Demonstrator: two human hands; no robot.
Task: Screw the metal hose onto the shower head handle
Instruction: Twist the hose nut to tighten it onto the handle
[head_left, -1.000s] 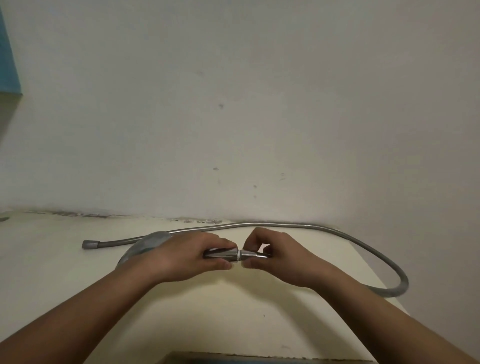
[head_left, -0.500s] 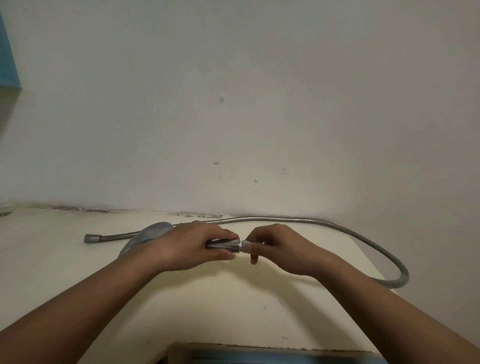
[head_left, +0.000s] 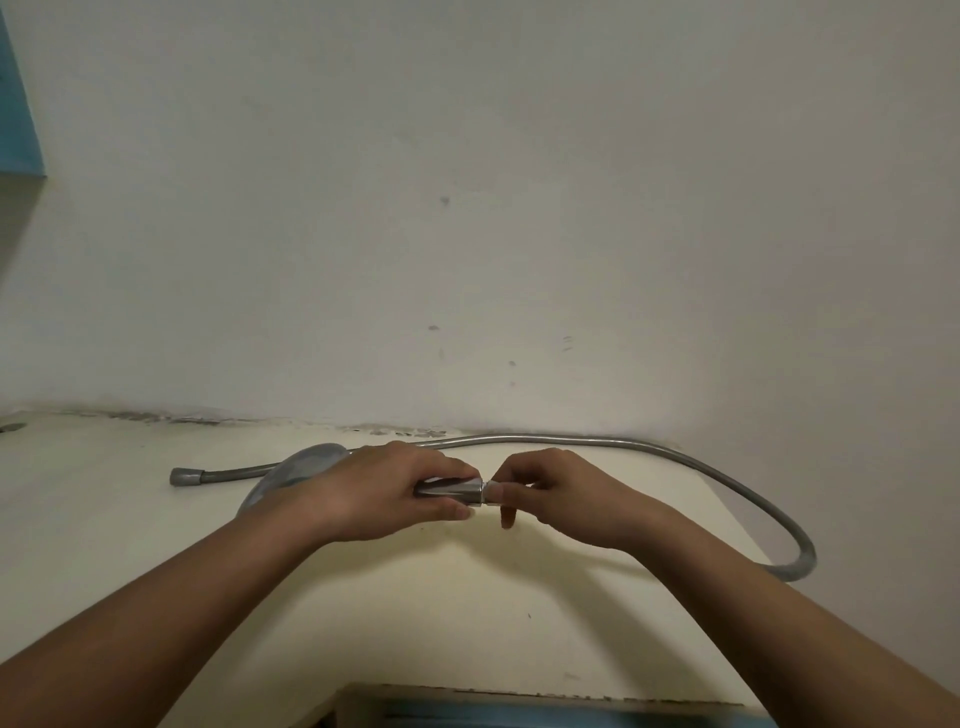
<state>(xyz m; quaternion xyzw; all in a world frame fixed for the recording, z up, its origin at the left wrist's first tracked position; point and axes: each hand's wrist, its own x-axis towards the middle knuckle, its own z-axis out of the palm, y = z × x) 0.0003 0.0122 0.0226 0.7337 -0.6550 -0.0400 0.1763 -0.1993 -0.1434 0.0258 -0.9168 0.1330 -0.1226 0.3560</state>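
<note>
Over counter (head_left: 156, 545): hose nut (head_left: 493, 492) in right hand (head_left: 561, 499).

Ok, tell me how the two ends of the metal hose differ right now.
The free hose end lies bare on the counter, far left, untouched; the held hose end is pinched in the right hand, butted against the shower head handle, which the left hand grips. The free end's grey nut shows fully; fingers mostly hide the held one. Both belong to one hose.
</note>
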